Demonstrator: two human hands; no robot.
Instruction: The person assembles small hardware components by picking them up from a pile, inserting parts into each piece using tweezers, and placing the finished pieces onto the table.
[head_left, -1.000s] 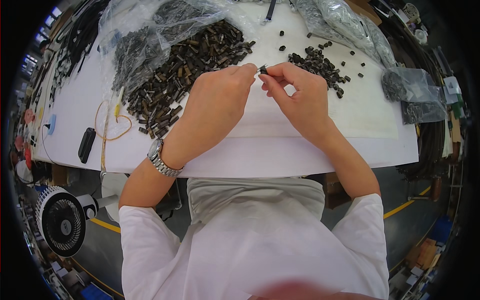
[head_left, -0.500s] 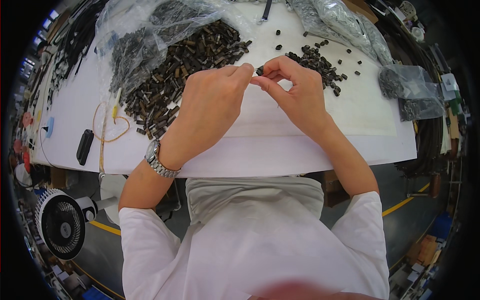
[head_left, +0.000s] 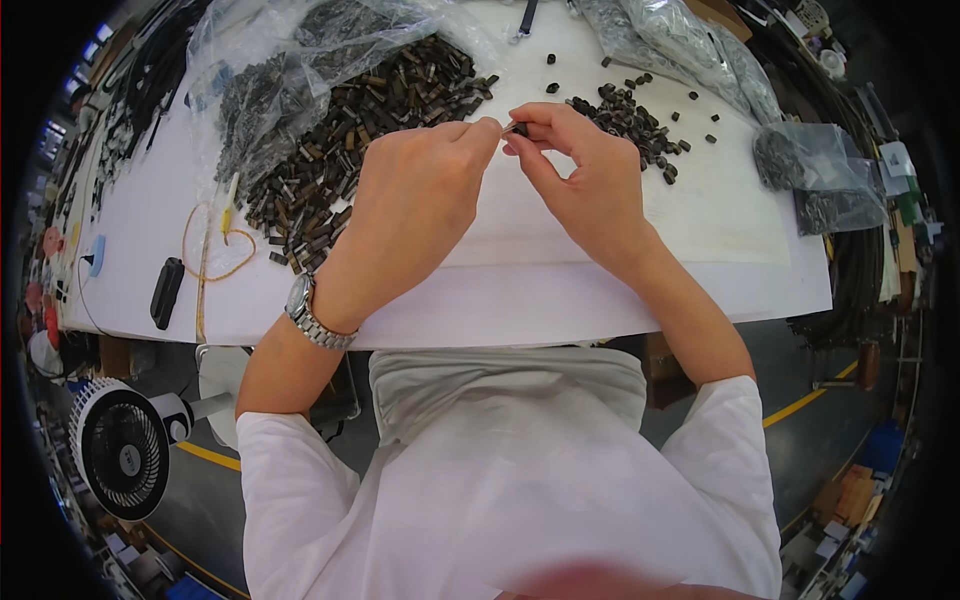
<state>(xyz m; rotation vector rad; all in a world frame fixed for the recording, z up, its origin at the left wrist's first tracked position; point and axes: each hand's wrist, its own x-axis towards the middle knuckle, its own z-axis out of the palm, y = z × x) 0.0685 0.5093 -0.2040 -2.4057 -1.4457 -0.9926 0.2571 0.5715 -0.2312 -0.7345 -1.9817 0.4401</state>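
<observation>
My left hand point(head_left: 418, 195), back upward and a metal watch point(head_left: 312, 315) at its wrist, is closed in a pinch. What its fingertips hold is hidden from view. Facing it, my right hand point(head_left: 590, 185) pinches a small dark piece point(head_left: 519, 129) between thumb and fingers, close to the left fingertips. Both hands are above the white table, with the fingertips almost meeting. Left of them spreads a heap of short dark brown strips point(head_left: 405, 90), partly under a clear plastic bag point(head_left: 290, 60). Small black loop-like pieces point(head_left: 630, 120) lie scattered beyond my right hand.
Filled clear bags point(head_left: 825, 185) lie at the table's right, more plastic-wrapped bundles point(head_left: 680, 50) at the back. A black oblong object point(head_left: 167, 293) and a yellow cord point(head_left: 243, 262) rest at the left. Below the table's left side stands a fan point(head_left: 122, 448).
The view has shifted slightly. My hands stay together, and the dark piece between them sits at a somewhat different angle, with the right fingers slightly moved.
</observation>
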